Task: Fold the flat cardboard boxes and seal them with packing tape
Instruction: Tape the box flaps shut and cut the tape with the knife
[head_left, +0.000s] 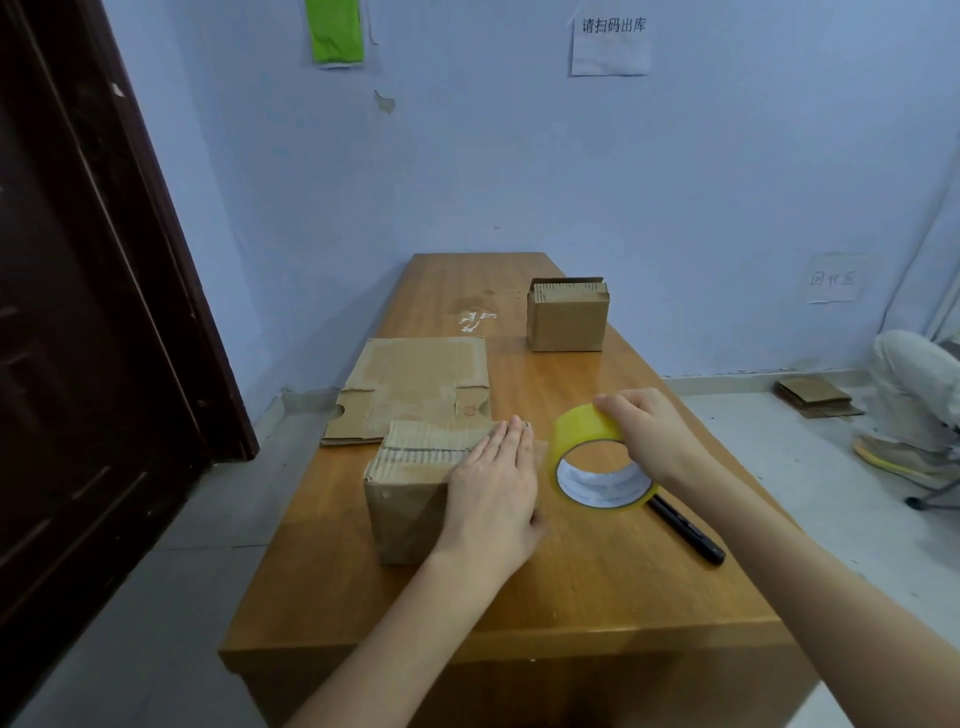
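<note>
The folded cardboard box (410, 488) sits at the near middle of the wooden table (597, 582), its ribbed top flaps closed, worn and creased. The left hand (493, 483) lies flat on it, fingers straight, pressing the flaps down. Just beside it the right hand (649, 431) grips a yellow tape roll (597, 462) held on edge. A flat cardboard sheet (415, 389) lies behind, another box (567, 314) farther back, a black pen (685, 530) nearby. Pale blue walls, a dark door (88, 312) left.
</note>
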